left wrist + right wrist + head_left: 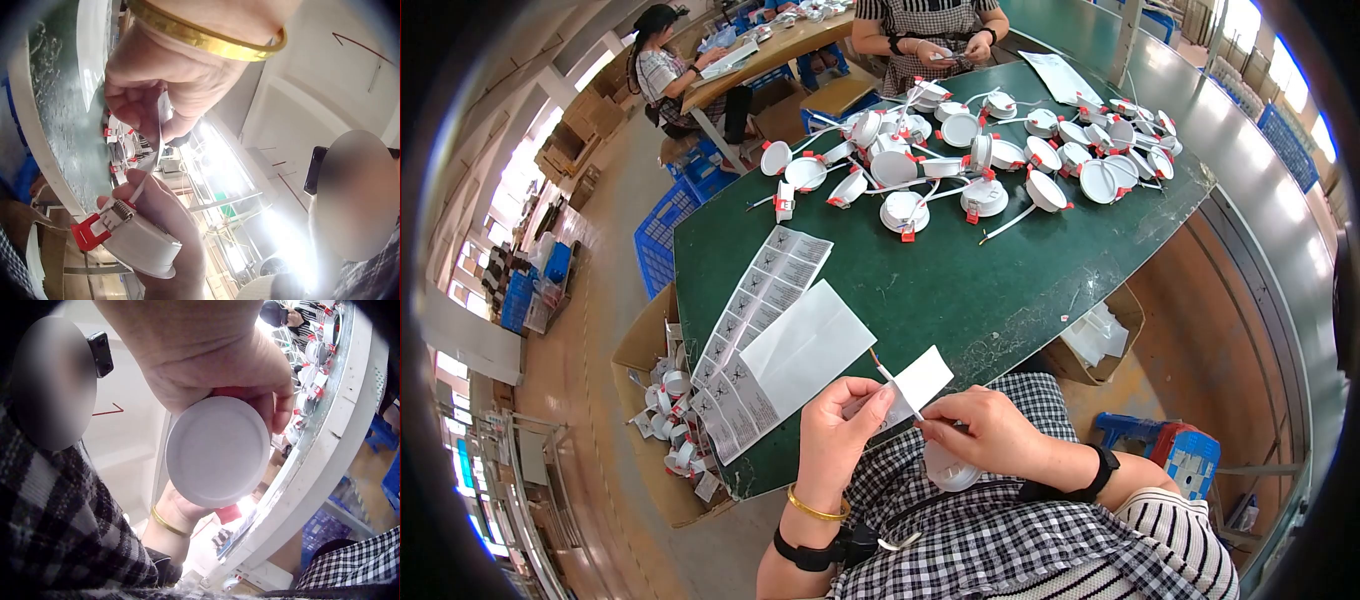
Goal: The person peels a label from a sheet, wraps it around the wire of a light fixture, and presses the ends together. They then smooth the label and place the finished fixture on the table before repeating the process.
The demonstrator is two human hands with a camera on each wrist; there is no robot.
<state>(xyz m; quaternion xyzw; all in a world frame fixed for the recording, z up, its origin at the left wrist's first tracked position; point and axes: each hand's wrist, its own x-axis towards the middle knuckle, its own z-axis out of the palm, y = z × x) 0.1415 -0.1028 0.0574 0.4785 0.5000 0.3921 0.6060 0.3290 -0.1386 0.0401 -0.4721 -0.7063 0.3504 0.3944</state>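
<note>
Between thumb and fingers my left hand [840,430] pinches a white label [923,375] that lies across a thin cable with a bare wire tip [874,352]. My right hand [980,425] pinches the cable at the label's lower edge, close to the left fingertips. Below the right palm hangs a round white downlight [948,468]. Its spring and red clip [90,232] show in the left wrist view. The right wrist view has the downlight's flat face [219,453] turned to the camera, hiding most of the right fingers.
Printed label sheets [750,310] and a blank white sheet [810,350] lie on the green table [920,270]. Many downlights [895,168] are heaped at its far side. Cardboard boxes with downlights [670,430] and white bags [1097,330] stand beside it. Another person [930,40] sits opposite.
</note>
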